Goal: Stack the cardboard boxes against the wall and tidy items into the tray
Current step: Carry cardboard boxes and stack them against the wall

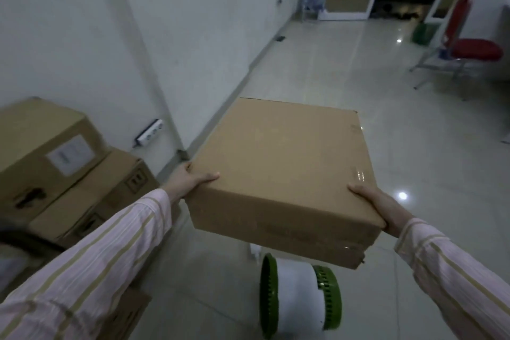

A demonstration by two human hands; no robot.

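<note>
We judge the task to be about half done: two brown cardboard boxes (63, 174) already stand stacked against the white wall (82, 36), while no tray shows, so the tidying is left. We carry a flat brown cardboard box (281, 171) in the air above the tiled floor (358, 77). Our left hand (190, 178) and right hand (372, 205) clamp its near corners from both sides, with thumbs on top and the other fingers hidden, so we cannot tell how these lie.

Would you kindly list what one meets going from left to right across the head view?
stacked cardboard boxes → power strip → left hand → carried box → right hand → red chair
</note>
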